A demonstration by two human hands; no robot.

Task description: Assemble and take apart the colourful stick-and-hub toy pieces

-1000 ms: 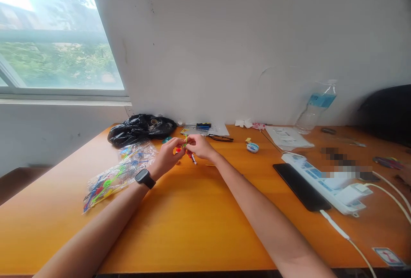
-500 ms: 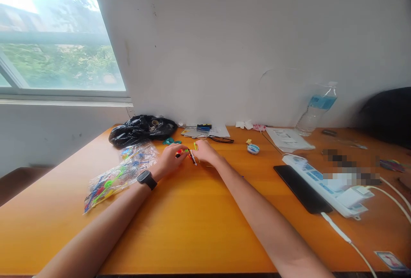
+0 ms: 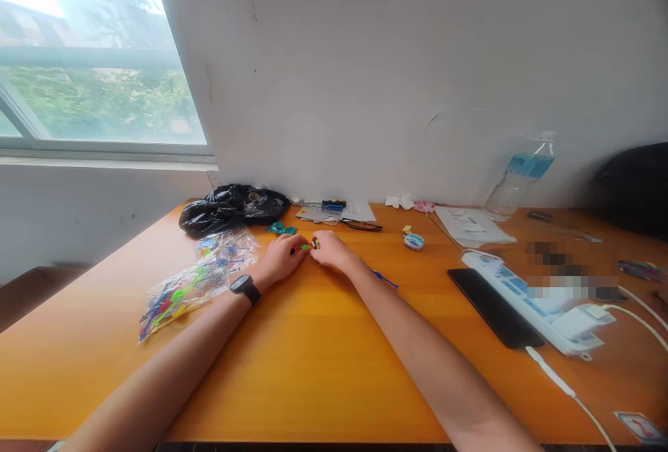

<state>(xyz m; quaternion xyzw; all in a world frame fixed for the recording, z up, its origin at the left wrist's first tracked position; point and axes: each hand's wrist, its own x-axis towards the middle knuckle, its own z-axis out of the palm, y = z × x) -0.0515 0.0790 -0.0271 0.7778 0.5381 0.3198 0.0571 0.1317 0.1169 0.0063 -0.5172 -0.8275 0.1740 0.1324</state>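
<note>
My left hand [image 3: 284, 257], with a dark watch [image 3: 243, 288] on its wrist, is closed in a pinch over the middle of the table. A small green plastic piece [image 3: 305, 247] shows at its fingertips, with something dark beside it. My right hand [image 3: 332, 250] meets it from the right, its fingers closed on a small red and white plastic piece [image 3: 314, 245]. The fingers cover most of both pieces, so I cannot tell whether they are joined. A thin blue plastic stick [image 3: 386, 279] lies just beyond my right forearm.
Left of my hands are a clear bag of colourful plastic parts [image 3: 180, 295] and a black plastic bag [image 3: 234, 208]. A green wrapper [image 3: 282, 228] lies behind them. Rightward are a small round case [image 3: 414, 242], a black phone [image 3: 490, 306], a power strip [image 3: 514, 292] and a bottle [image 3: 516, 181].
My hands have drawn closer together, and the long white and dark part that stuck out between them is now mostly hidden. More of the blue stick shows beside my right forearm.
</note>
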